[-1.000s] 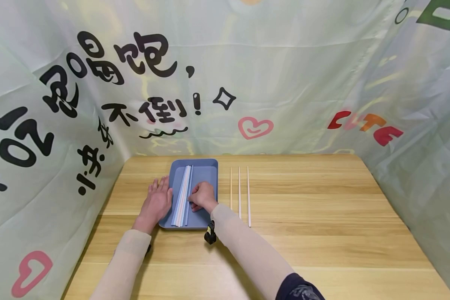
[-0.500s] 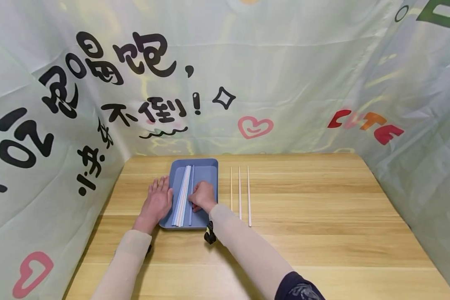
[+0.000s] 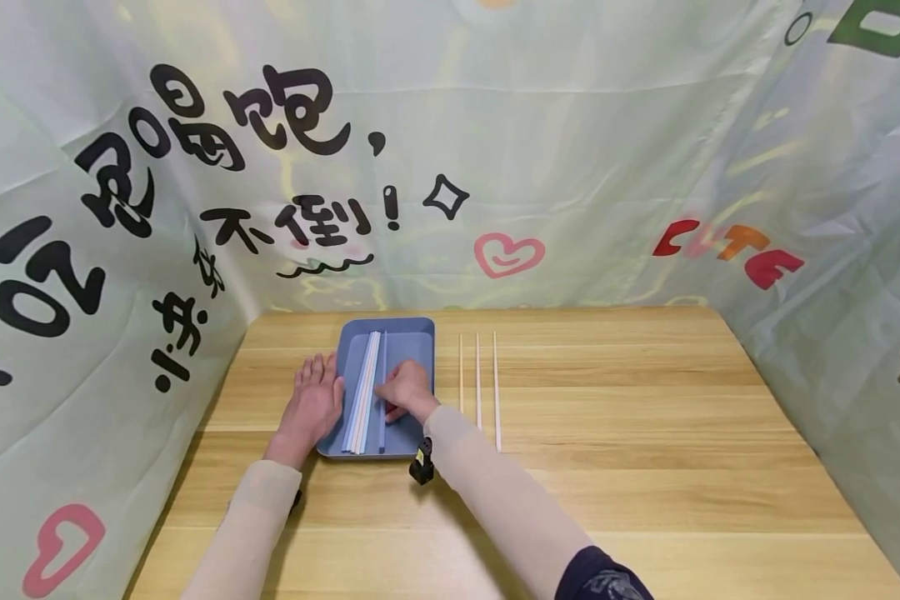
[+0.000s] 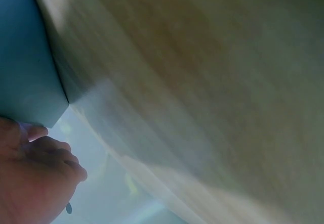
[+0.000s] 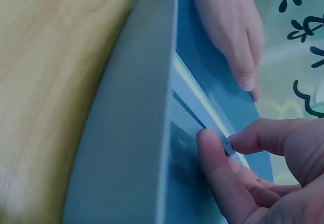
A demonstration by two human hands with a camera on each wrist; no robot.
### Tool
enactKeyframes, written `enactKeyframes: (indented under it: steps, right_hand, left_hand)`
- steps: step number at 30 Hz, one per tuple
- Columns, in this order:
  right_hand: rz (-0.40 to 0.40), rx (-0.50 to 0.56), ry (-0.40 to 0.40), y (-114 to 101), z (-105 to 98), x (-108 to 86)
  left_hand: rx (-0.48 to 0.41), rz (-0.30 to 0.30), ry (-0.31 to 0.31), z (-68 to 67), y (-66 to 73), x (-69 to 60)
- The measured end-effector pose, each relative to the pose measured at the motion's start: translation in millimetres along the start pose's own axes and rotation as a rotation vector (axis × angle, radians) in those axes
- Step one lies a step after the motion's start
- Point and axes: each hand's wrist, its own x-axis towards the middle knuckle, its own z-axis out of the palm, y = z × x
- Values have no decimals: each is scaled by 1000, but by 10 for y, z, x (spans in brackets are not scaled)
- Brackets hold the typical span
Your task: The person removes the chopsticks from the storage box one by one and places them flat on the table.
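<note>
A shallow blue tray lies on the table, with a bundle of pale blue, white and pinkish chopsticks inside. My right hand reaches over its right side and pinches a blue chopstick between thumb and fingertips. This chopstick stands a little apart from the bundle, to its right. In the right wrist view the thumb and forefinger are on either side of it. Against the tray's left side rests my left hand, fingers extended forward; it holds nothing.
Right of the tray, three chopsticks lie apart on the wooden table: a yellowish one, a pinkish one and a pale pink one. Printed fabric walls enclose the back and sides of the table.
The blue chopstick has shifted slightly right, away from the bundle, and now lies straighter along the tray. My right hand stays nearly in place, and my left hand has not moved.
</note>
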Motion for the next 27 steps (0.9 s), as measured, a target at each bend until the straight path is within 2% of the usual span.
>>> enactKeyframes:
  steps: [8,18,27]
  right_hand:
    - [-35,138,-33,-18,-131,-42]
    - [-53,209,-87,-71,-356,-81]
    - [-73,206,-99,-57,-730,-238]
  left_hand:
    - [5,-8,-3,-1,15,-7]
    - [0,-12,0,4,7,-1]
    - [-3,-3,-5,20,-20,13]
